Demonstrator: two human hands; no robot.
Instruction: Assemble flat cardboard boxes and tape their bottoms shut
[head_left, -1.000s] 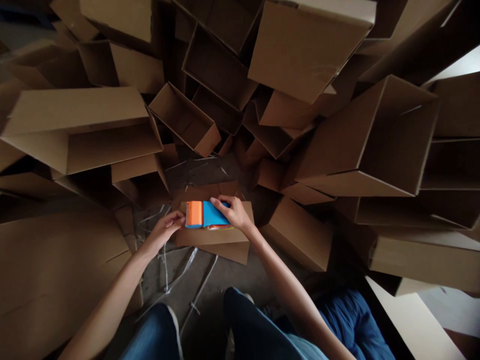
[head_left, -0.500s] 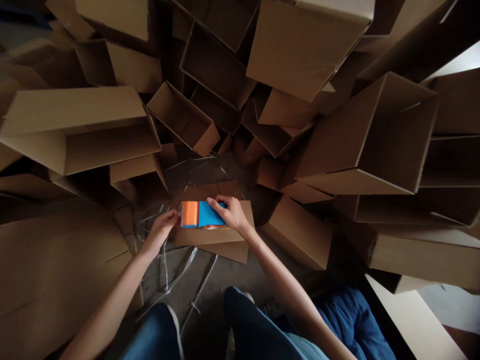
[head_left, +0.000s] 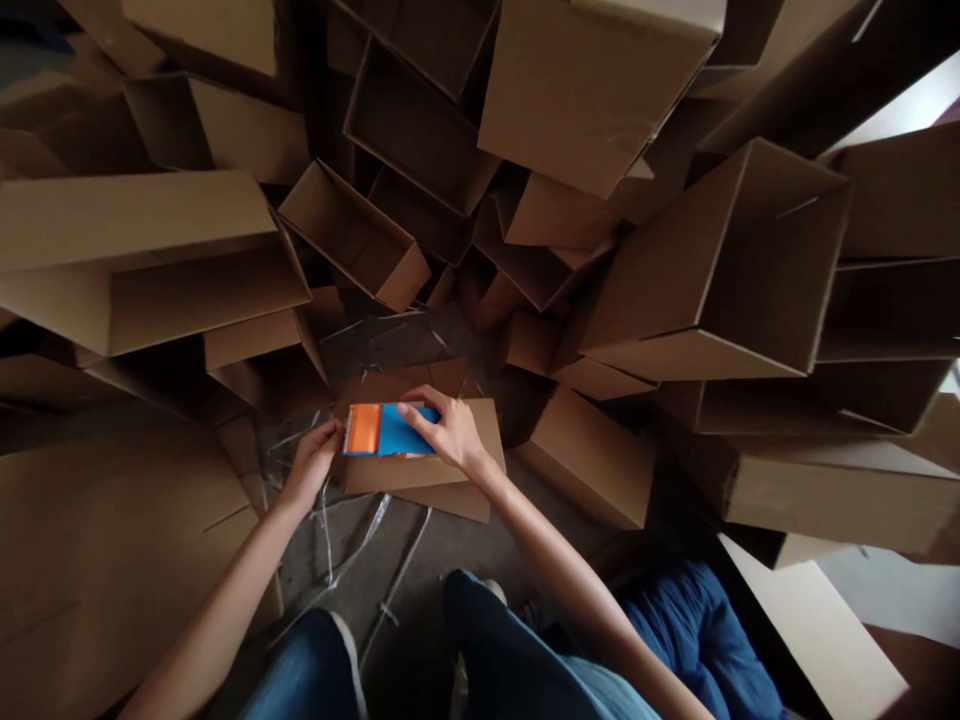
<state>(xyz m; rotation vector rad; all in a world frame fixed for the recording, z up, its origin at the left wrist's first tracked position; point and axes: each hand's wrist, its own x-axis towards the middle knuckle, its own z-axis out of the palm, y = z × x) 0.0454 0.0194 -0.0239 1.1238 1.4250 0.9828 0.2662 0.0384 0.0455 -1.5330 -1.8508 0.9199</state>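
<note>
In the head view, my right hand (head_left: pixel 451 432) is wrapped round the blue part of an orange-and-blue tape dispenser (head_left: pixel 364 430), thumb lying on top. The dispenser lies sideways over a small cardboard box (head_left: pixel 409 474) on the floor, whose far flaps stand open. At the dispenser's orange left end, the fingers of my left hand (head_left: pixel 315 455) are pinched together. What they grip, if anything, is too small to make out. The underside of the dispenser and the tape roll are mostly hidden.
Open cardboard boxes are heaped all around, including a long one (head_left: pixel 142 225) at left and a tall one (head_left: pixel 720 260) at right. White strapping strips (head_left: pixel 360 548) litter the floor before my feet. Dark blue padded fabric (head_left: pixel 694 635) lies at lower right.
The tape dispenser has shifted slightly left over the box, both hands moving along with it. The whole view has also drifted a little.
</note>
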